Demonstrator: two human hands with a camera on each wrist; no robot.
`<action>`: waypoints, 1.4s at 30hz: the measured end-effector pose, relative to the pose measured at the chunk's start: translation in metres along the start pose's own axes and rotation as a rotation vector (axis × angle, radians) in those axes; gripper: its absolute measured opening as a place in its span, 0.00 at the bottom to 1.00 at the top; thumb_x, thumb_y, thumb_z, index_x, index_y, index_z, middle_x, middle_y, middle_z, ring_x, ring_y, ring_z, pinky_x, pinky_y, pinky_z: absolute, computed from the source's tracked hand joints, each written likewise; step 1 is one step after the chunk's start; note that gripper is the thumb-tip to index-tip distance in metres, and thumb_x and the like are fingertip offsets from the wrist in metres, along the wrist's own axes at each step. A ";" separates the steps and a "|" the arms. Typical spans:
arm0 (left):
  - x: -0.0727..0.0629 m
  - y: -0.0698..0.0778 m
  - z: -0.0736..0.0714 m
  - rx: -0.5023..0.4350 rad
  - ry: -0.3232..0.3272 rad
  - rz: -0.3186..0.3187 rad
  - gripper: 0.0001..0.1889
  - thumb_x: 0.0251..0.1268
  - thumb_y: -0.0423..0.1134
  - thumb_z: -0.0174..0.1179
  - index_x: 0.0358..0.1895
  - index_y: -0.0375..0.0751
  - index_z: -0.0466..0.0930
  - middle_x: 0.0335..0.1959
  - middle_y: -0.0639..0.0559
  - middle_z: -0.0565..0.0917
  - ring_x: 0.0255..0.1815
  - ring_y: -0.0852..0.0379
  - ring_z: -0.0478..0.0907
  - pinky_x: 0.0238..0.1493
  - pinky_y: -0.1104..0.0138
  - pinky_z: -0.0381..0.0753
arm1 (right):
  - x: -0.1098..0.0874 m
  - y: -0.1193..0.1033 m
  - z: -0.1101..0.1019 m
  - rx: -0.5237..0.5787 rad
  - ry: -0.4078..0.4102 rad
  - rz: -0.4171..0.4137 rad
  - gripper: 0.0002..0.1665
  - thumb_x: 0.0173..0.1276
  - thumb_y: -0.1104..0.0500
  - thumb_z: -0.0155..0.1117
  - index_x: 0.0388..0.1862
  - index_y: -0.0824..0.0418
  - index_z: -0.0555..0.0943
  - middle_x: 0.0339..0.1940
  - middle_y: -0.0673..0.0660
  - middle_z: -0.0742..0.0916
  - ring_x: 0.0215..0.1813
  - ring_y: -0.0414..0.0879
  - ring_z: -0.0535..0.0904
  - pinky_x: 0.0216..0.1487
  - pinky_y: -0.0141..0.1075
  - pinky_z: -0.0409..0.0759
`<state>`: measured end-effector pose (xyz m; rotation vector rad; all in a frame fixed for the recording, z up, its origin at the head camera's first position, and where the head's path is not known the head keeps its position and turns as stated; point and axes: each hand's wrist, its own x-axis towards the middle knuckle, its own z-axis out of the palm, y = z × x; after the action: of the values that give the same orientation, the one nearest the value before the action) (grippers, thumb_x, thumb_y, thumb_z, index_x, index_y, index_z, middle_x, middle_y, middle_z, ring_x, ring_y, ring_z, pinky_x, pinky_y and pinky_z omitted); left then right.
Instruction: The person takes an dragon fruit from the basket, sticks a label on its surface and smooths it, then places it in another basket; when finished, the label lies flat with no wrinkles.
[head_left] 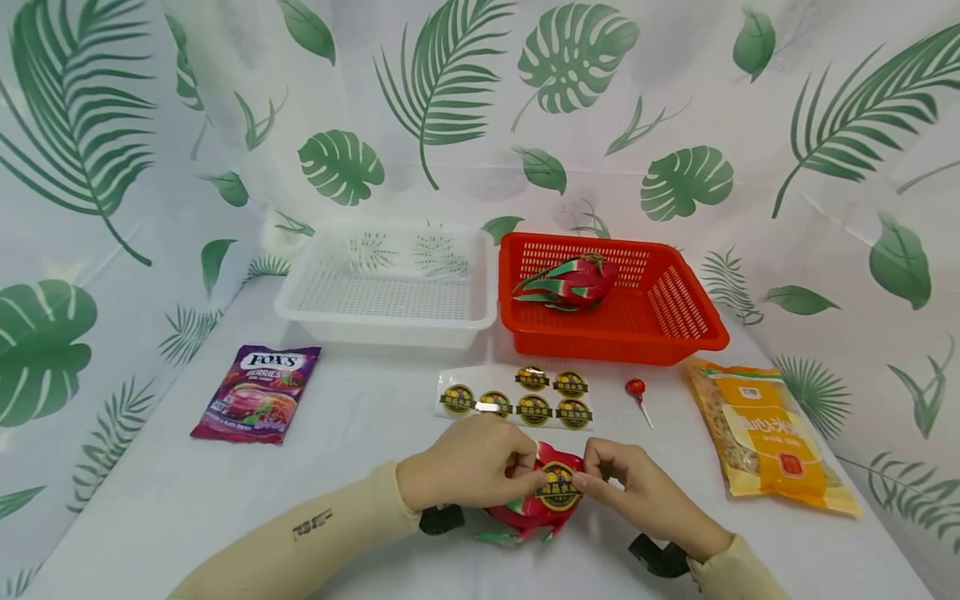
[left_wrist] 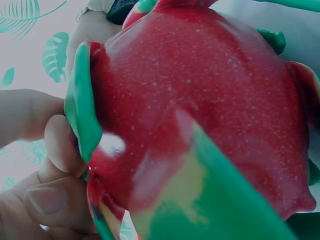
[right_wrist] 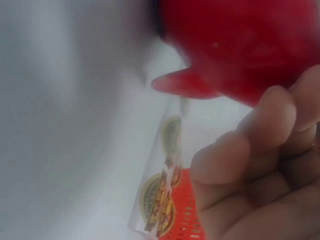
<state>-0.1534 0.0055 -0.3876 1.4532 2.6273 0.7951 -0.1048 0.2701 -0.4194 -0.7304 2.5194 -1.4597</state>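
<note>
A red dragon fruit [head_left: 525, 508] with green-tipped scales lies on the table in front of me. On its upper face is a round black-and-gold sticker [head_left: 559, 487]. My left hand [head_left: 476, 462] pinches the sticker's left edge, thumb over it and fingers curled. From the other side my right hand [head_left: 637, 487] pinches its right edge between thumb and forefinger. In the left wrist view the fruit's speckled skin [left_wrist: 200, 100] fills most of the picture, with fingers [left_wrist: 50, 200] close beside a green scale. The right wrist view has curled fingers [right_wrist: 270, 120] against the fruit [right_wrist: 240, 45].
Beyond the hands lies a sticker sheet [head_left: 480, 379] with several round labels. A white basket [head_left: 386, 325] and a red basket [head_left: 615, 346] holding another dragon fruit [head_left: 573, 283] stand behind. A purple candy bag [head_left: 258, 396] lies left; a lollipop [head_left: 637, 390] and a yellow packet [head_left: 772, 437] lie right.
</note>
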 end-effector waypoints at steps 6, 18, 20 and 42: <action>0.000 0.002 0.001 -0.002 -0.002 -0.005 0.24 0.64 0.53 0.69 0.14 0.56 0.68 0.11 0.69 0.67 0.19 0.74 0.66 0.21 0.79 0.60 | -0.002 0.004 -0.002 0.006 -0.025 0.028 0.16 0.75 0.60 0.66 0.30 0.55 0.70 0.26 0.49 0.74 0.34 0.38 0.75 0.35 0.37 0.74; 0.000 0.007 0.011 0.055 0.063 -0.029 0.28 0.58 0.62 0.73 0.13 0.56 0.66 0.11 0.68 0.66 0.18 0.74 0.66 0.14 0.76 0.58 | -0.005 0.002 -0.002 -0.010 -0.032 0.033 0.18 0.71 0.58 0.71 0.30 0.55 0.69 0.27 0.50 0.75 0.39 0.41 0.77 0.38 0.37 0.74; -0.001 0.007 0.011 0.059 0.060 -0.023 0.28 0.58 0.61 0.73 0.13 0.56 0.67 0.11 0.68 0.66 0.19 0.74 0.66 0.16 0.77 0.59 | -0.005 0.003 -0.004 0.014 -0.051 0.030 0.17 0.72 0.59 0.70 0.31 0.56 0.70 0.28 0.51 0.75 0.38 0.41 0.77 0.38 0.38 0.74; -0.020 0.003 0.005 -0.026 -0.038 -0.123 0.45 0.50 0.65 0.78 0.72 0.54 0.73 0.57 0.58 0.78 0.54 0.65 0.76 0.49 0.74 0.83 | 0.012 0.014 -0.051 0.267 0.334 0.328 0.15 0.83 0.56 0.56 0.56 0.66 0.71 0.39 0.44 0.88 0.39 0.43 0.83 0.45 0.32 0.86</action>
<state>-0.1385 -0.0074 -0.3945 1.2722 2.6377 0.7784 -0.1380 0.3099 -0.4037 -0.0276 2.4331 -1.8592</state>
